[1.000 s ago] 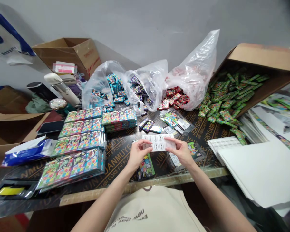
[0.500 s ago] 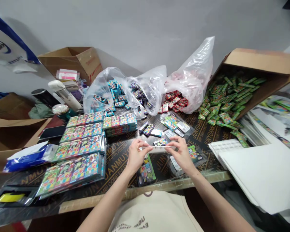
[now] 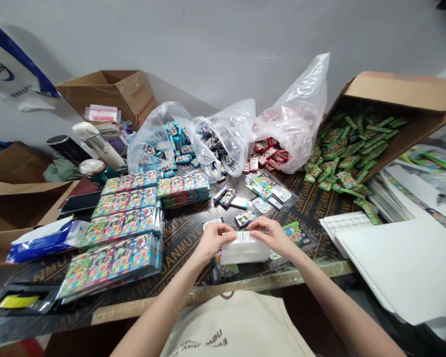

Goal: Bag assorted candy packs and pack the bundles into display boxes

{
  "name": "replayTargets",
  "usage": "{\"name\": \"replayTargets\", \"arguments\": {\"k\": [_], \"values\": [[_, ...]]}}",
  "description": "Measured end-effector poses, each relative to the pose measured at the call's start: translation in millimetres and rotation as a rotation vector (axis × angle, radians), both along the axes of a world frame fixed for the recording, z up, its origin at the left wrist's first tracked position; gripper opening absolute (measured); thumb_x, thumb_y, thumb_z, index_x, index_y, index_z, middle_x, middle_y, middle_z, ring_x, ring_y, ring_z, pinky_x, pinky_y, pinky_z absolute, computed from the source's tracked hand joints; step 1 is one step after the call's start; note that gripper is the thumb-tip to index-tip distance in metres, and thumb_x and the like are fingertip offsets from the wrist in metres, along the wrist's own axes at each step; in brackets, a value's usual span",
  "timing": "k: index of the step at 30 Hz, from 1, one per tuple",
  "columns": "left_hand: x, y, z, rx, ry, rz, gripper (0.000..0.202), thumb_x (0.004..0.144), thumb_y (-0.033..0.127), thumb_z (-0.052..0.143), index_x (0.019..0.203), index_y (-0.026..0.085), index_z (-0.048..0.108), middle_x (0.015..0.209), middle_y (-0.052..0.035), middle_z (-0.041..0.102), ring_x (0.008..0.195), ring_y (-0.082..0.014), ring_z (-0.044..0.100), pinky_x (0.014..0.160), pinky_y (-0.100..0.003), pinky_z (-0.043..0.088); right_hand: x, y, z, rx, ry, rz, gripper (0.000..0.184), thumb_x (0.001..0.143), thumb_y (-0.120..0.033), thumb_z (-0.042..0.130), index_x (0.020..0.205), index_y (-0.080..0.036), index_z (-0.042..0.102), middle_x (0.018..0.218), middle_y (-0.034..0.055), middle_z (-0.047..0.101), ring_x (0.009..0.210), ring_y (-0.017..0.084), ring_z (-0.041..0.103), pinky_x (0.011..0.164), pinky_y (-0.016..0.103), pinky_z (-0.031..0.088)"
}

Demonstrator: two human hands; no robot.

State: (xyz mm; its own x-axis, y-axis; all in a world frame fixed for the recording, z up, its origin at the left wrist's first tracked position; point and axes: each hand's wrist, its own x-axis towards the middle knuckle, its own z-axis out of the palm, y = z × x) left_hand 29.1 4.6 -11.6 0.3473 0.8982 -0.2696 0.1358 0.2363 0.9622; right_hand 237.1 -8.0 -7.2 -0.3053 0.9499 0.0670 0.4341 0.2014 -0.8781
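Note:
Just above the front of the table, a white, slightly see-through rectangular piece is held by its upper edge; I cannot tell whether it is a plastic tray or a folded sheet. My left hand pinches its left corner, and my right hand pinches the right one. Beyond my fingertips lies a small dark colourful packet. Partly hidden under the white piece is a black printed card. Near my right hand rests a printed card in clear wrapping.
Stacks of colourful packs stand at the left. Behind are clear bags holding blue, purple and red packets. A tipped carton spills green packets at the right, by white sheets.
The white piece has tilted from edge-on so its broad face shows, and has come down a little toward me. Both hands moved with it, still pinching its edge.

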Motion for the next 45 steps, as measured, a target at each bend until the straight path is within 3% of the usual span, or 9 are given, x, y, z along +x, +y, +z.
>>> {"name": "replayTargets", "arguments": {"k": [5, 8, 11, 16, 21, 25, 29, 34, 45], "values": [[-2, 2, -13.2, 0.044, 0.063, 0.046, 0.021, 0.057, 0.03, 0.067, 0.059, 0.009, 0.064, 0.054, 0.0003, 0.057, 0.051, -0.0091, 0.044, 0.051, -0.021, 0.032, -4, -4, -2.9, 0.212, 0.001, -0.092, 0.011, 0.082, -0.022, 0.053, 0.075, -0.019, 0.062, 0.083, 0.0039, 0.062, 0.087, 0.018, 0.055, 0.081, 0.032, 0.04], [-3, 1, -15.5, 0.049, 0.082, 0.056, 0.02, 0.058, 0.03, 0.067, 0.06, 0.01, 0.065, 0.055, 0.0005, 0.057, 0.051, -0.0092, 0.045, 0.051, -0.021, 0.032, -6, -4, -2.9, 0.287, -0.017, -0.182, 0.019, 0.082, -0.023, 0.052, 0.101, -0.021, 0.057, 0.102, 0.0061, 0.06, 0.101, 0.021, 0.051, 0.09, 0.038, 0.035], [0, 0, -14.4, 0.055, 0.078, 0.037, 0.02, 0.059, 0.03, 0.067, 0.062, 0.01, 0.065, 0.054, 0.001, 0.057, 0.05, -0.0089, 0.044, 0.051, -0.021, 0.032, -14, -5, -6.8, 0.297, -0.153, -0.041, 0.047, 0.081, -0.019, 0.054, 0.126, -0.024, 0.042, 0.103, 0.0049, 0.062, 0.102, 0.021, 0.051, 0.092, 0.041, 0.03], [4, 0, -15.1, 0.017, 0.026, 0.058, 0.021, 0.058, 0.03, 0.068, 0.061, 0.01, 0.064, 0.053, 0.0016, 0.056, 0.049, -0.0077, 0.043, 0.05, -0.02, 0.031, -25, -11, -14.6, 0.483, -0.138, -0.025, 0.039, 0.084, -0.014, 0.049, 0.119, -0.03, 0.05, 0.084, -0.0008, 0.065, 0.087, 0.017, 0.055, 0.092, 0.041, 0.032], [0, -4, -2.6, -0.174, -0.158, 0.052, 0.026, 0.057, 0.032, 0.073, 0.067, 0.012, 0.059, 0.054, 0.0037, 0.053, 0.046, -0.0054, 0.041, 0.044, -0.017, 0.028, 24, 10, -31.6, 0.467, -0.079, -0.465, 0.056, 0.084, -0.022, 0.049, 0.136, -0.028, 0.028, 0.118, 0.0082, 0.049, 0.102, 0.02, 0.051, 0.091, 0.039, 0.039], [6, -5, 1.0, -0.358, -0.364, -0.12, 0.032, 0.061, 0.038, 0.071, 0.077, 0.016, 0.053, 0.06, 0.0043, 0.052, 0.046, -0.0062, 0.045, 0.045, -0.017, 0.034, 83, 25, -68.7, 0.378, -0.391, -0.335, 0.06, 0.085, -0.024, 0.043, 0.139, -0.028, 0.019, 0.117, 0.0108, 0.042, 0.078, 0.016, 0.057, 0.077, 0.036, 0.048], [20, 4, -30.2, -0.1, -0.01, -0.033, 0.028, 0.066, 0.04, 0.062, 0.074, 0.016, 0.052, 0.05, 0.0065, 0.046, 0.04, -0.0061, 0.038, 0.04, -0.017, 0.027, 106, 17, -93.9, 0.343, -0.663, -0.081, 0.049, 0.088, -0.023, 0.036, 0.136, -0.029, 0.028, 0.115, 0.0101, 0.043, 0.075, 0.017, 0.058, 0.068, 0.033, 0.05], [18, 16, -65.0, 0.09, 0.202, 0.094, 0.015, 0.063, 0.029, 0.059, 0.064, 0.014, 0.057, 0.057, 0.0022, 0.055, 0.053, -0.0098, 0.047, 0.049, -0.02, 0.033, 111, 7, -101.5, 0.352, -0.749, -0.062, 0.046, 0.09, -0.025, 0.032, 0.136, -0.028, 0.03, 0.111, 0.0105, 0.047, 0.072, 0.017, 0.058, 0.063, 0.032, 0.05], [10, 24, -68.9, 0.207, 0.488, 0.057, 0.014, 0.061, 0.029, 0.063, 0.063, 0.015, 0.066, 0.059, -0.0003, 0.063, 0.058, -0.0134, 0.052, 0.054, -0.022, 0.034, 118, -6, -106.9, 0.358, -0.709, -0.101, 0.043, 0.091, -0.025, 0.029, 0.134, -0.027, 0.035, 0.112, 0.0115, 0.046, 0.075, 0.017, 0.057, 0.065, 0.032, 0.049]]}}
